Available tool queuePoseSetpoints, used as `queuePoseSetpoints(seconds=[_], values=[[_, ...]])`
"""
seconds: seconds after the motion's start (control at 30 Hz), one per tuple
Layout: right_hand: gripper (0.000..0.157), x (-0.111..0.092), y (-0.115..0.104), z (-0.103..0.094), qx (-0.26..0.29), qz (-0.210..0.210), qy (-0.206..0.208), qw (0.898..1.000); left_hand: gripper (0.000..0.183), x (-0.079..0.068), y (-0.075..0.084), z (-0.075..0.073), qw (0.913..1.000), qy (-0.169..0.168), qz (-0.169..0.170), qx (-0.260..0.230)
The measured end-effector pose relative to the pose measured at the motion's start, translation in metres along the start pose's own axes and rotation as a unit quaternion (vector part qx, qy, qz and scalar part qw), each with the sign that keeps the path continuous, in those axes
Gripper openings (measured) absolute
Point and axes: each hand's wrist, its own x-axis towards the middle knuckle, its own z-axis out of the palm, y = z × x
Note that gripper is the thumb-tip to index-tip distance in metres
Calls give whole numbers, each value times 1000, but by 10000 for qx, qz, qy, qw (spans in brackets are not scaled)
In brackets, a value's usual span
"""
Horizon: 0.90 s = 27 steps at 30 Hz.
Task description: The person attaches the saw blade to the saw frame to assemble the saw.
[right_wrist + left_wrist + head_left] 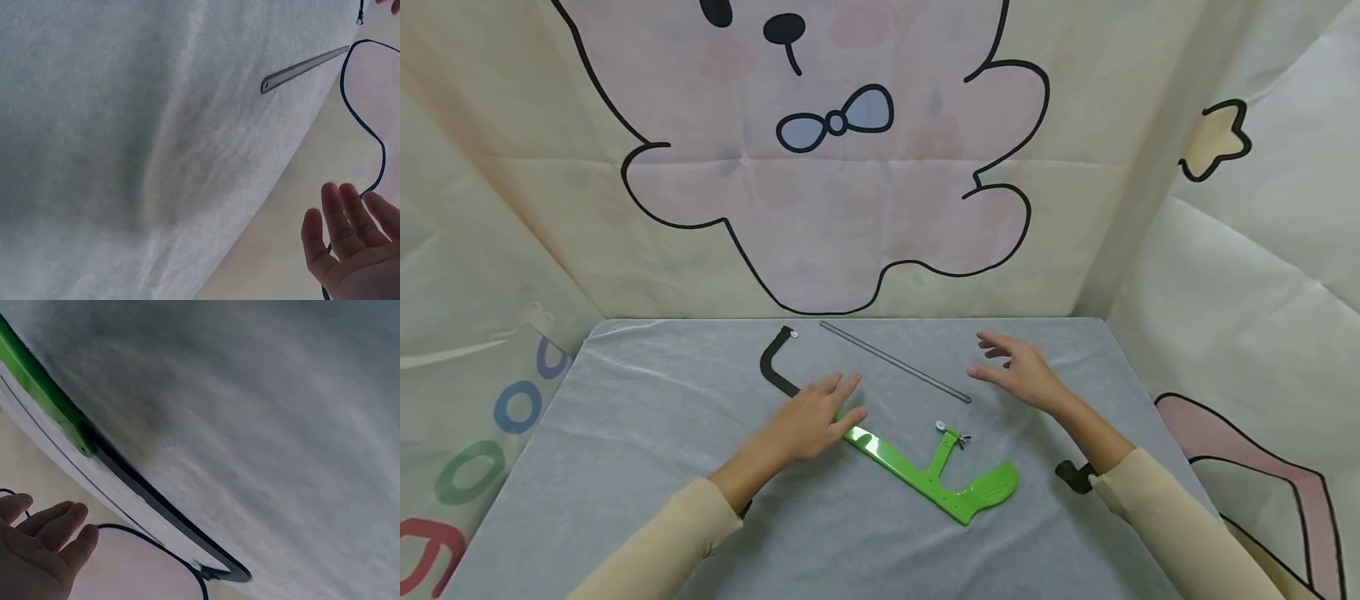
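A hacksaw frame (895, 460) with a green handle and a black curved front arm lies diagonally on the table. My left hand (816, 421), fingers spread, hovers over its middle and hides part of it. In the left wrist view, a gap shows between that hand (47, 547) and the black arm (172, 509). Behind the frame lies a loose, thin saw blade (895, 361). Just right of the blade's near end, my right hand (1018, 375) is raised with fingers extended and nothing in it. The right wrist view shows the blade end (300, 72) apart from this hand (359, 250).
Grey cloth (625, 467) covers the table. A small bolt with a wing nut (964, 440) sits on the frame's green post. A printed curtain (880, 217) hangs right behind the table's far edge, with more fabric at both sides.
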Motion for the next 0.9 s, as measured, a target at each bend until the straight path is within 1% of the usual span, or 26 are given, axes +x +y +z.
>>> queuePoseSetpoints(seconds=[0.17,0.23,0.3,0.37,0.5,0.57,0.63,0.73,0.83,0.9], values=[[62,5,4,5,548,138,-192,9982,66,8,17,12,9988,-262,107,-408],[59,7,5,7,689,217,-242,9971,66,11,23,16,9977,-344,161,-559],[57,8,3,7,798,307,-281,9959,66,13,27,20,9961,-432,219,-736],[55,7,-4,6,871,386,-328,9949,67,14,31,22,9935,-530,279,-973],[51,5,-19,4,1039,549,-468,9920,67,16,35,25,9839,-725,312,-1606],[50,6,-20,4,1073,614,-527,9909,66,17,37,25,9780,-784,298,-1908],[50,8,-15,6,1160,694,-559,9892,65,18,39,27,9726,-830,268,-2154],[51,12,-2,12,1349,896,-606,9849,64,20,42,30,9650,-916,205,-2450],[54,17,9,18,1434,1084,-644,9816,61,24,47,34,9585,-1017,160,-2660],[55,19,13,21,1439,1151,-657,9807,58,26,51,38,9539,-1118,149,-2783]])
